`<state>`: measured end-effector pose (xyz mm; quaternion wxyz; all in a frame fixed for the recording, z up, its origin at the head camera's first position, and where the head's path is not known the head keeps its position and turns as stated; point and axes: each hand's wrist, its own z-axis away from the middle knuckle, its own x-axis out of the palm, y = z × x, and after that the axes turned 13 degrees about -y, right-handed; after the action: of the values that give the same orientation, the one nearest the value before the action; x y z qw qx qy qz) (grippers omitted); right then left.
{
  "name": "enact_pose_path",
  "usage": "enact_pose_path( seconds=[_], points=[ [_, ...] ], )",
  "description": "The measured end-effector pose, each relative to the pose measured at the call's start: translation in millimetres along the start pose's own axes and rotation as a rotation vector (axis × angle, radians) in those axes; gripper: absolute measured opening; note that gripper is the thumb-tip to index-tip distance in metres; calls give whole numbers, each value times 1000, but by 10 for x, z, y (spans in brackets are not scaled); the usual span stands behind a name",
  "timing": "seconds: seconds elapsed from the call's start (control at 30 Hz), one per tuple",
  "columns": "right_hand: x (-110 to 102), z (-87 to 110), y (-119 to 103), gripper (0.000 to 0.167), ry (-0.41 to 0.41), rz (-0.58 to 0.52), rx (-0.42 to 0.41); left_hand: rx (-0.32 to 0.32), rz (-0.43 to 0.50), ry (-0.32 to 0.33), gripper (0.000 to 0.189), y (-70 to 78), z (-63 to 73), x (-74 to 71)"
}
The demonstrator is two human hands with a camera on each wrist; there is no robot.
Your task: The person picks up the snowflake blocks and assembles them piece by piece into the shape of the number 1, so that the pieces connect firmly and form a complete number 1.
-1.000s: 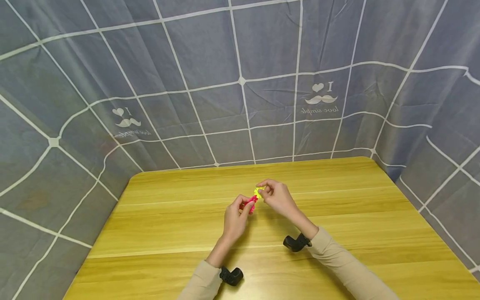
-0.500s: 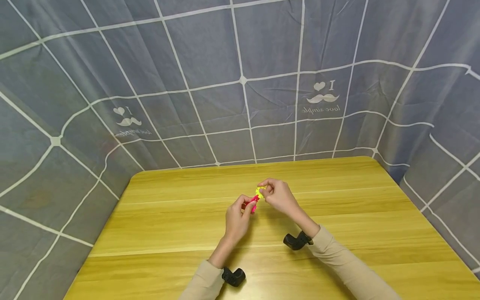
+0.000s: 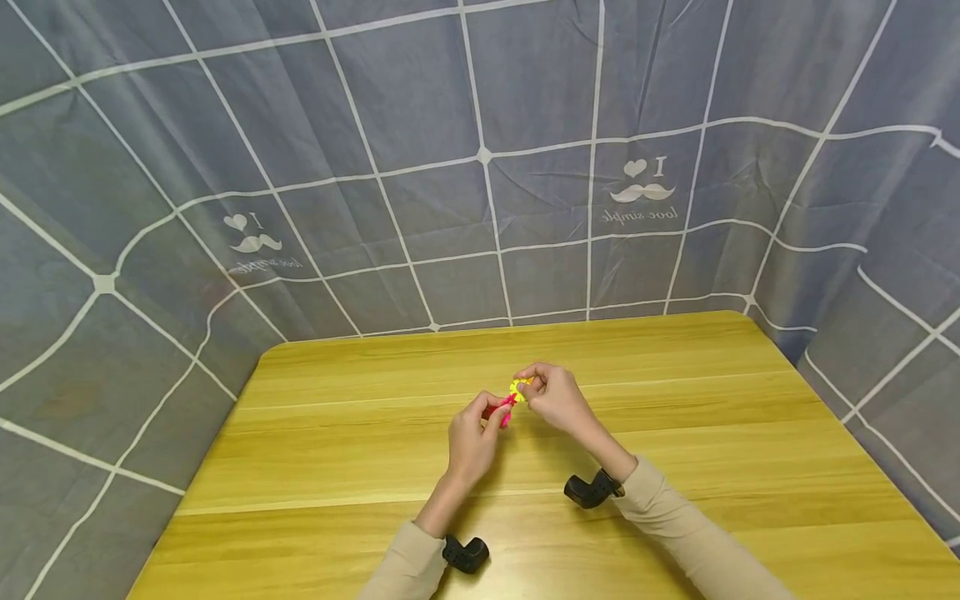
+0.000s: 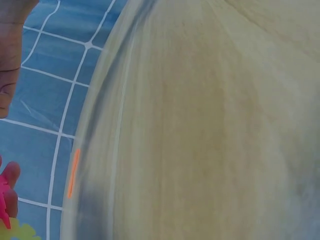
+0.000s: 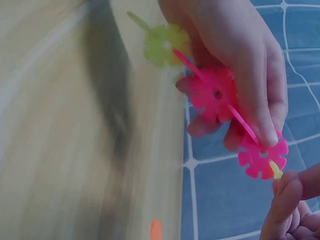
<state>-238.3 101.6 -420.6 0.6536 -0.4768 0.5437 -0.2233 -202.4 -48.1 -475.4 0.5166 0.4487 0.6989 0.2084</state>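
Note:
Above the table, my left hand (image 3: 471, 437) pinches a chain of slotted plastic snowflake discs between thumb and fingers. In the right wrist view the chain has a pink disc (image 5: 248, 156) at its near end, a red-pink disc (image 5: 205, 100) behind it, and a yellow-green disc (image 5: 159, 52) at the far end, with thin edge-on discs between them. My right hand (image 3: 558, 402) pinches a yellow snowflake disc (image 3: 516, 388), which meets the near pink disc at its slotted rim. The left wrist view catches only part of the pink and yellow discs at its lower left corner.
The wooden table (image 3: 337, 467) spreads beneath both hands. A grey curtain (image 3: 420, 208) with white grid lines hangs behind it and along both sides. Black wrist cameras, one on the left wrist (image 3: 465, 555) and one on the right (image 3: 589, 490), jut inward. An orange strip (image 4: 74, 172) marks the table edge.
My right hand and the yellow disc have dipped very slightly, and the disc's tilt has shifted a little. Both hands keep their pinch, and the discs stay together.

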Motion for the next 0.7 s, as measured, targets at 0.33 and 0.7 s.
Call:
enact_pose_path(
  seconds=[0.33,0.7],
  points=[
    [-4,28,115,16,-30,-30,20,-17,5,-46,10,5,6,33],
    [-53,56,239,23,-142,-91,19,-86,6,-97,14,-26,15,22]
  ],
)
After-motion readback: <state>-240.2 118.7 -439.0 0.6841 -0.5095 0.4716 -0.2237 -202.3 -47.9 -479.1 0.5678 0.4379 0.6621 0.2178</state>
